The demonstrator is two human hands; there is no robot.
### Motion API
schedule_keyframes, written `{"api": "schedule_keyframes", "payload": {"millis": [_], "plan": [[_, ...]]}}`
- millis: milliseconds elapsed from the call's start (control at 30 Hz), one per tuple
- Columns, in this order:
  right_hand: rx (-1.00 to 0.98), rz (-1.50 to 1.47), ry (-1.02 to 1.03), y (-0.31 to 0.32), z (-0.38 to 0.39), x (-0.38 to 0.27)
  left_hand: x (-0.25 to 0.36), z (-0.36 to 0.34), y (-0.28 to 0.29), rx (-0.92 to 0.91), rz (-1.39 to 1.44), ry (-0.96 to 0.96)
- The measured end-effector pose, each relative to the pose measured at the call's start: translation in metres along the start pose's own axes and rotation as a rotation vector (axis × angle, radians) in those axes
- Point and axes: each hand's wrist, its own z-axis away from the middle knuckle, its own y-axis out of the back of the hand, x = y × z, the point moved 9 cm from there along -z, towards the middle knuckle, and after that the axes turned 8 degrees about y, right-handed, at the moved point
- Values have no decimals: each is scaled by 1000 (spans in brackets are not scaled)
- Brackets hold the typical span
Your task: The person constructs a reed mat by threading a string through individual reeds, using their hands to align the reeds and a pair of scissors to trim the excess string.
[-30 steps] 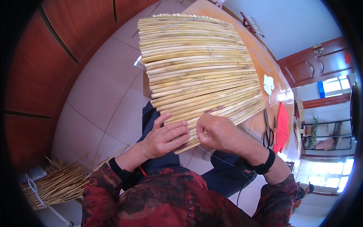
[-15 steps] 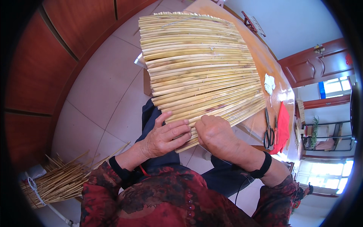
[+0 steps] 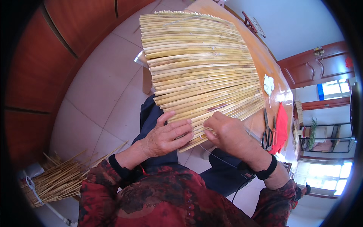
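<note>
A mat of straight yellow reed stalks [image 3: 204, 72], laid side by side, reaches from the tabletop out over my lap. My left hand [image 3: 168, 136] grips its near edge, fingers lying over the last stalks and thumb pointing away from me. Just to the right, my right hand [image 3: 227, 132] hovers by the same edge with its fingers curled in a pinch. What sits between those fingertips is too small to make out. A thin pale thread [image 3: 217, 156] runs from the near edge of the mat down to the right, below my right hand.
The orange-brown table [image 3: 251, 123] carries black-handled scissors [image 3: 267, 136], a red cloth [image 3: 280, 123] and a crumpled white cloth [image 3: 268, 85]. A tied bundle of loose reeds [image 3: 62, 181] lies at the lower left. Reddish-brown cabinets [image 3: 38, 64] line the left, beside the tiled floor [image 3: 102, 79].
My right hand has shifted slightly right, away from the left hand, its fingers loosening from a tight fist on the mat. More thread shows below it. My left hand keeps its grip.
</note>
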Motion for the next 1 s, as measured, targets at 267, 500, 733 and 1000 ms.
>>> {"api": "schedule_keyframes", "payload": {"millis": [267, 500, 733, 1000], "plan": [[-90, 426, 172, -24, -5, -24, 0, 0, -4, -31, -43, -17], [-22, -156, -164, -25, 0, 22, 0, -2, -5, -41, -66, -11], [-94, -310, -186, -35, -2, 31, -1, 0, -9, -52, -65, -17], [-181, -946, -567, -58, 18, 55, -4, 2, -10, -60, -57, -15]]}}
